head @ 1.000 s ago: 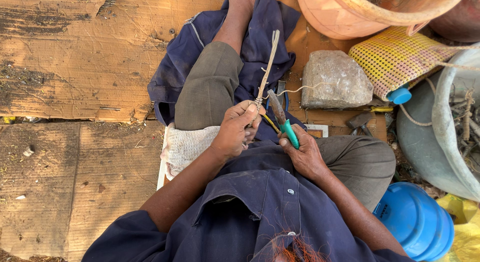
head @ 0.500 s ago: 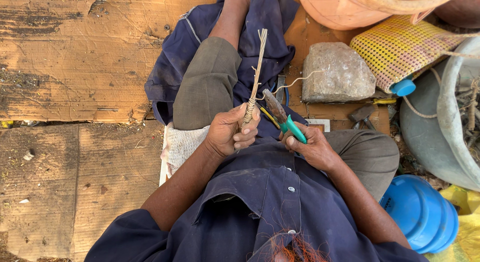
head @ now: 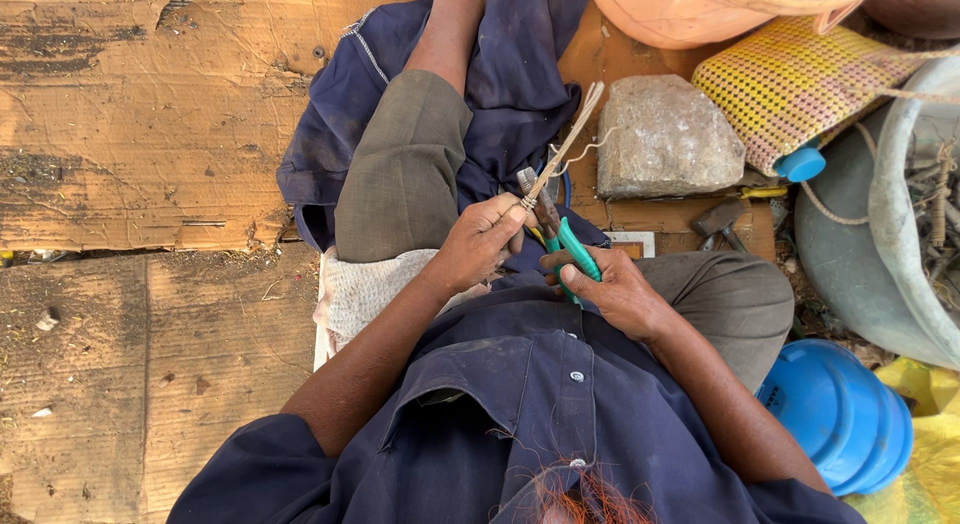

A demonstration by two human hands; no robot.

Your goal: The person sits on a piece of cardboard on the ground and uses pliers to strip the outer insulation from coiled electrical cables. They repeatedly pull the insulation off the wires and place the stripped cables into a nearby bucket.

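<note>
head view: i am looking down at my lap, sitting on flattened cardboard.
left hand: my left hand is closing its fingers tight around the lower end of a bundle of pale thin sticks, which is slanting up and away over my knee.
right hand: my right hand is gripping the green handles of the pliers, squeezing them near together; the jaws are sitting at the bundle just above my left fist.
step in hand: i judge i am pinching or twisting a binding at the bundle's base.
next move: it is calling for a firm hold on the sticks while the pliers are turning.
things about: a grey stone is lying beyond the bundle, a yellow woven bag beside it, a blue plastic container by my right thigh; i am seeing no labels clearly.
</note>
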